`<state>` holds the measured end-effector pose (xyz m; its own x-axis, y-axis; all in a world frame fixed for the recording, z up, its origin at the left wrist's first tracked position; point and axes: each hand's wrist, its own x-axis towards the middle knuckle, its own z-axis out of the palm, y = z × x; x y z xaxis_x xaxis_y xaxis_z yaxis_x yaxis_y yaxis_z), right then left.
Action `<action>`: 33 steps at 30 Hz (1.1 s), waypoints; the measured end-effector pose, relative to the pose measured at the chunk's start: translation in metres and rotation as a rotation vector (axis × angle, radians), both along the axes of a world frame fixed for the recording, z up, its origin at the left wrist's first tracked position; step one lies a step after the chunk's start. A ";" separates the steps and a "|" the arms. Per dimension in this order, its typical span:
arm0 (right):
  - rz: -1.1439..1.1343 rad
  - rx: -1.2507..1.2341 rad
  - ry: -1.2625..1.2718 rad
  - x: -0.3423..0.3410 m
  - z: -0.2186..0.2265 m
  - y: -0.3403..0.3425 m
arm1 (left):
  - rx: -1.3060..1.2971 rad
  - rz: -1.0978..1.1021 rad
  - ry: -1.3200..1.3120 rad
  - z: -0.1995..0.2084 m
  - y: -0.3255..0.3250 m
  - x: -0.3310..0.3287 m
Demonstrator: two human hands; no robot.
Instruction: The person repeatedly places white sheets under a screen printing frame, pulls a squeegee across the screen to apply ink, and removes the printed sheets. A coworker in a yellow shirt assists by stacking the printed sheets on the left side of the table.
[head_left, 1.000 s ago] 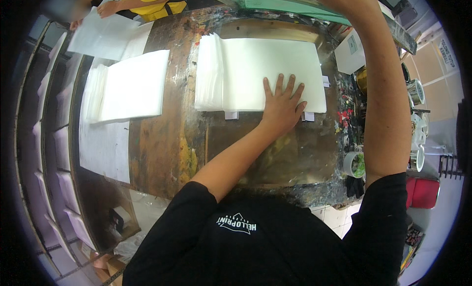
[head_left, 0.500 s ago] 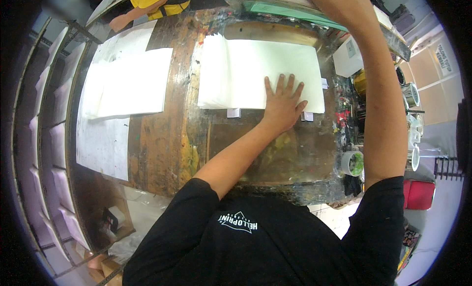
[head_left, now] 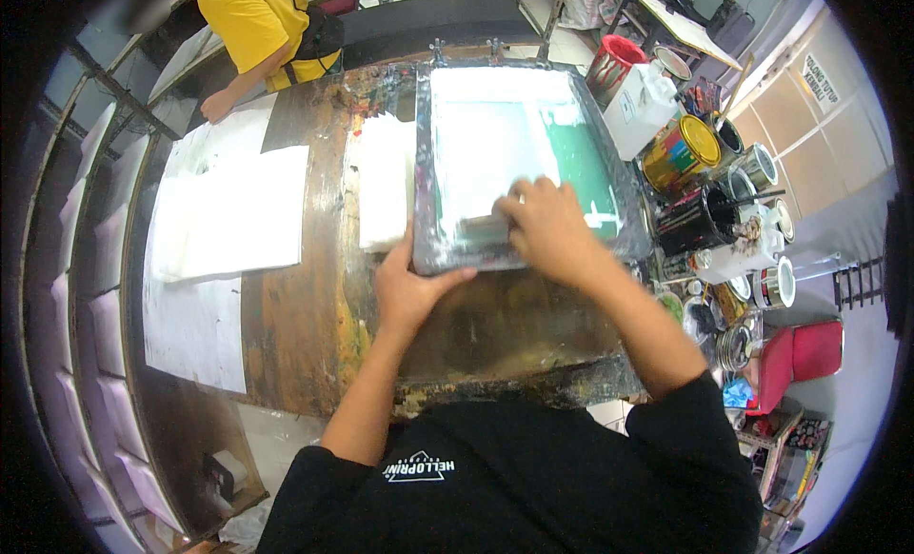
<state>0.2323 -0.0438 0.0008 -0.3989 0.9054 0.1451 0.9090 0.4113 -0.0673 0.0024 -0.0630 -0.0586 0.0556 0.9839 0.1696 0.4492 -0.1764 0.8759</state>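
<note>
A screen printing frame [head_left: 626, 187] with green and white mesh lies lowered on the worktable, over part of a stack of white sheets [head_left: 386, 187] that shows at its left. My left hand [head_left: 405, 292] grips its near left corner, thumb along the near edge and fingers at the left side. Over the near part of the mesh, my right hand [head_left: 550, 228] is closed round a squeegee [head_left: 486, 223], whose brownish strip shows left of my fingers. The rest of that tool is hidden under the hand.
Another pile of white sheets [head_left: 238, 211] lies at the table's left. Paint cans, including a yellow-rimmed can [head_left: 681, 154], and a white jug [head_left: 640, 111] crowd the right edge. A person in a yellow shirt [head_left: 252, 26] stands at the far left. Shelving [head_left: 124, 297] runs along the left.
The raised screen frame has come down over the sheets. My left hand has left the paper for the frame's corner. My right arm has come down from above, its hand now on the squeegee.
</note>
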 end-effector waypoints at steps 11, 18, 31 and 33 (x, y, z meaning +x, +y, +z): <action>-0.140 0.081 0.067 -0.003 -0.072 0.093 | 0.164 0.019 0.368 -0.055 -0.002 -0.012; -0.128 -0.149 0.033 0.016 -0.037 0.263 | 0.124 -0.029 0.329 -0.052 -0.003 -0.014; -0.060 0.002 0.018 0.002 -0.032 0.069 | 0.262 -0.016 0.212 -0.054 -0.007 -0.013; -0.076 -0.039 0.061 -0.005 -0.017 0.022 | 0.249 -0.006 0.103 -0.048 -0.008 -0.008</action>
<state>0.2274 -0.0221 -0.0158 -0.3200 0.9383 0.1314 0.9314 0.3369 -0.1376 -0.0061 -0.0709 -0.1071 0.0911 0.9122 0.3994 0.5317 -0.3837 0.7551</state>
